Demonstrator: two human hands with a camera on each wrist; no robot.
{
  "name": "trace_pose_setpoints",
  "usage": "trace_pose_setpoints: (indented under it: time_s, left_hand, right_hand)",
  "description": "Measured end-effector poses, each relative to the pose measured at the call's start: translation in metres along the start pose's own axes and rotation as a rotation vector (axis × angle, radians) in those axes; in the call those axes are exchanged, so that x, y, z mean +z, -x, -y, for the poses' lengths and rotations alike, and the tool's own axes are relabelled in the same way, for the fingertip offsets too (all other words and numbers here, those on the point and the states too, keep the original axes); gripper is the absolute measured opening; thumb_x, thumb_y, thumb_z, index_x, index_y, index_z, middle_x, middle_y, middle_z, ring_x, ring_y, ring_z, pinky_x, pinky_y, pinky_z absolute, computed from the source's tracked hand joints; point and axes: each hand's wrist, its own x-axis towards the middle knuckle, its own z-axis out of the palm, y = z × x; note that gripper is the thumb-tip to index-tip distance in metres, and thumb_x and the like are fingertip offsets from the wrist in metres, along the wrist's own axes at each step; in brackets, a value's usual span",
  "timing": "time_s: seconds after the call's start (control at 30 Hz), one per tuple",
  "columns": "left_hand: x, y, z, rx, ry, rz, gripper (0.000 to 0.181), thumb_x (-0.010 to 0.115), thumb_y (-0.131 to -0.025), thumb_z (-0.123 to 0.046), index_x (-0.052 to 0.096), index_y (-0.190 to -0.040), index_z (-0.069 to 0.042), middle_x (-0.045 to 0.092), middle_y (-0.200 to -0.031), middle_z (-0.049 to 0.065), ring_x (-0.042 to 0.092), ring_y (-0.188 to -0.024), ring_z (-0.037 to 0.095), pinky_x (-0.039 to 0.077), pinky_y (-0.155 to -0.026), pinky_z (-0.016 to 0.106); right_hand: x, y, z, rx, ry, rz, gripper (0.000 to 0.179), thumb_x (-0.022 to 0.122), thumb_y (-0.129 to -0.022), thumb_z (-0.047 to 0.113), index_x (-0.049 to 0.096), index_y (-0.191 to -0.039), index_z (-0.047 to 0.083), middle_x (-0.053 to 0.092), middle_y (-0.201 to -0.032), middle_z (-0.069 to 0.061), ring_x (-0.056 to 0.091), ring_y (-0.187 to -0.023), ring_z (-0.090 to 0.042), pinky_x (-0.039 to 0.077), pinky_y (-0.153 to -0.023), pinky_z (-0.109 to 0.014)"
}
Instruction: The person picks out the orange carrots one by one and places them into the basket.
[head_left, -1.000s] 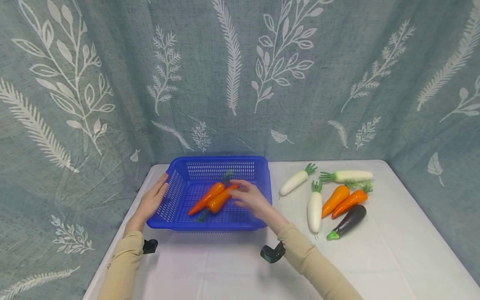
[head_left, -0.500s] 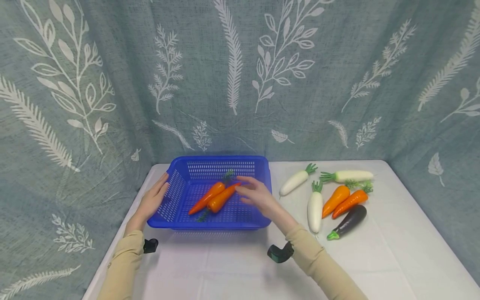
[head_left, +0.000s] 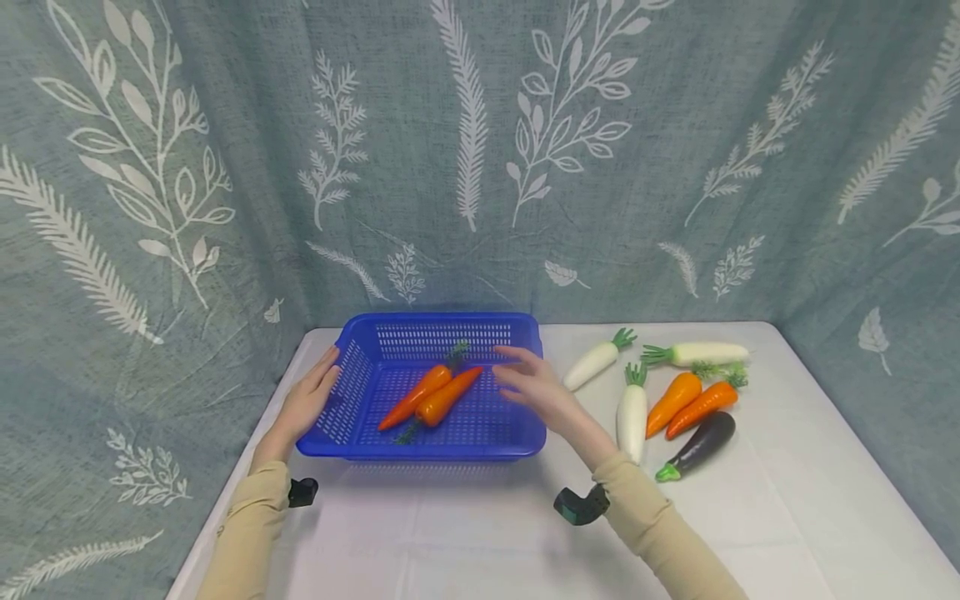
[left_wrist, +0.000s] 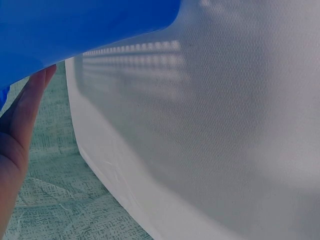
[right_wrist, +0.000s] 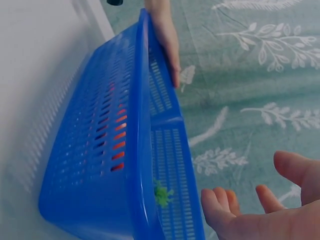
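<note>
While the flat left grip (head_left: 303,403) touches the basket (head_left: 431,452), the right grip (head_left: 537,387) gapes, empty.

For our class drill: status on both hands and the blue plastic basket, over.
Left hand against blue plastic basket, left side. Right hand above basket's right side, empty. Two tapered orange carrots inside; no obstruction visible.

Soft shadow (left_wrist: 195,135) beneath blue basket (head_left: 420,451)
</note>
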Motion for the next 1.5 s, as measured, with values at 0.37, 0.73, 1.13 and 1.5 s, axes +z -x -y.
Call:
trace_pose_setpoints:
  time_s: [0.37,0.73,1.13,1.5]
  left_hand:
    - [-0.002,0.001,-0.002,-0.026,0.006,0.023,0.056,0.032,-0.108,-0.029,0.022,-0.151,0.005,0.016,-0.158,0.023,0.014,-0.144,0.044,0.012,-0.116,0.058]
    - [-0.004,0.000,-0.004,-0.029,0.009,0.027,0.057,0.031,-0.108,-0.032,0.021,-0.152,0.004,0.015,-0.159,0.021,0.014,-0.145,0.043,0.012,-0.116,0.058]
    - [-0.003,0.000,-0.003,-0.024,0.000,0.022,0.057,0.031,-0.108,-0.032,0.022,-0.152,0.004,0.016,-0.159,0.021,0.015,-0.144,0.043,0.013,-0.116,0.058]
    - [-0.002,0.001,-0.001,-0.028,0.013,0.024,0.057,0.031,-0.108,-0.032,0.022,-0.152,0.004,0.016,-0.159,0.021,0.015,-0.144,0.043,0.013,-0.116,0.058]
  right_hand:
    - [-0.021,0.005,0.005,-0.012,0.044,-0.035,0.051,0.052,-0.099,0.005,0.036,-0.146,-0.005,0.047,-0.133,-0.033,0.052,-0.121,-0.035,0.043,-0.105,-0.046]
    - [-0.054,0.013,0.009,-0.007,0.034,-0.092,0.053,0.050,-0.101,0.008,0.032,-0.149,-0.003,0.040,-0.142,-0.034,0.041,-0.132,-0.044,0.038,-0.109,-0.046]
    - [-0.094,0.025,0.007,0.066,0.016,-0.238,0.058,0.050,-0.102,0.012,0.025,-0.153,0.002,0.032,-0.147,-0.030,0.030,-0.139,-0.042,0.030,-0.114,-0.044]
    - [-0.129,0.030,-0.005,0.124,0.181,-0.519,0.062,0.050,-0.101,0.015,0.021,-0.155,0.005,0.027,-0.150,-0.031,0.034,-0.136,-0.042,0.032,-0.112,-0.049]
